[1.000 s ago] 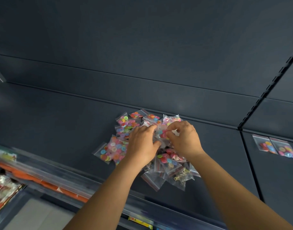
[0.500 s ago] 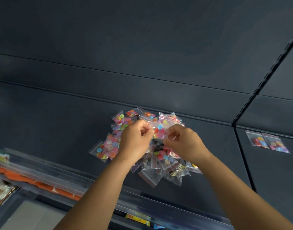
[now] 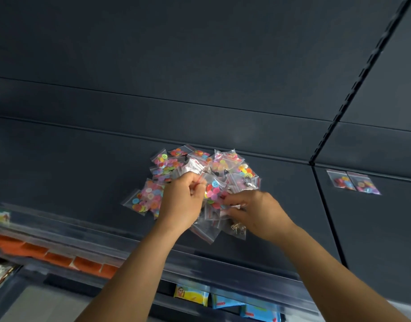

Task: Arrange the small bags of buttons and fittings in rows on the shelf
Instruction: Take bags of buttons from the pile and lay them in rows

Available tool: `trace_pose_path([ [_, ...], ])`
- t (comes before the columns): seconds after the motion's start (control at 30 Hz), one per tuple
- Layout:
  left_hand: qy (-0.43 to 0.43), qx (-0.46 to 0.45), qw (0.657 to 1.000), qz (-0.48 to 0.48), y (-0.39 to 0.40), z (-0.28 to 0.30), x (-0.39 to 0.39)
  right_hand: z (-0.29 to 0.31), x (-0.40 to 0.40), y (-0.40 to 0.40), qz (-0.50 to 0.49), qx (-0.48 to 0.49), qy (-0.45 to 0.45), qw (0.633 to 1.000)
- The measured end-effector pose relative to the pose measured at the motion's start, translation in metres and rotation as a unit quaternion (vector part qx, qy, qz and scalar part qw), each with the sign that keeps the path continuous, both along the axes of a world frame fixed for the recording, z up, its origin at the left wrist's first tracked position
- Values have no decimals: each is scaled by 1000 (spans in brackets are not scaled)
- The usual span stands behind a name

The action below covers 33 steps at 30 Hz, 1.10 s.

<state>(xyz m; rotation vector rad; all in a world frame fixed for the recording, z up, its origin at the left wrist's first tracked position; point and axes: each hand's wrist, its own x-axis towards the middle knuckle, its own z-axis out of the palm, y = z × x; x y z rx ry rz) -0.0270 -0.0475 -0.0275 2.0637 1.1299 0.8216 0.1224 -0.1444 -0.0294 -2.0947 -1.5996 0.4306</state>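
This looks like a shop, with dark metal display shelving (image 3: 223,66) of the retail kind: a slotted upright rail (image 3: 353,94) runs from one o'clock down toward the centre between two bays. Along the front edge of the shelf, from nine o'clock to five o'clock, runs a clear price-label strip (image 3: 88,238), and orange packs (image 3: 37,252) at eight o'clock and blue and yellow packets (image 3: 223,300) at six o'clock fill the tier beneath. Small clear bags of coloured buttons (image 3: 167,166) lie heaped on the shelf at the centre, with two more bags (image 3: 353,183) side by side at three o'clock.
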Motion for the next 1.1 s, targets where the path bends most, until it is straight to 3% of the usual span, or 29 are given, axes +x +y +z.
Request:
trace_pose_path([
  [0.1, 0, 3, 1000, 10, -2, 2, -2, -3, -1, -3, -37, 38, -3, 999],
  [0.27, -1, 3, 1000, 18, -3, 6, -1, -3, -3, -11, 10, 13, -32, 999],
  [0.47, 5, 4, 1000, 11, -8, 6, 2, -8, 1, -10, -26, 25, -12, 999],
  [0.6, -28, -6, 1000, 7, -9, 9, 4, 0, 9, -13, -106, 103, 103, 984],
  [0.8, -81, -83, 993, -32, -15, 15, 31, 21, 26, -22, -186, 220, 282, 915],
  [0.93, -81, -85, 990, -84, -32, 22, 61, 28, 49, -39, -198, 208, 334, 898],
  [1.1, -75, -82, 986, -127, -56, 23, 114, 27, 96, -72, -214, 204, 333, 895],
])
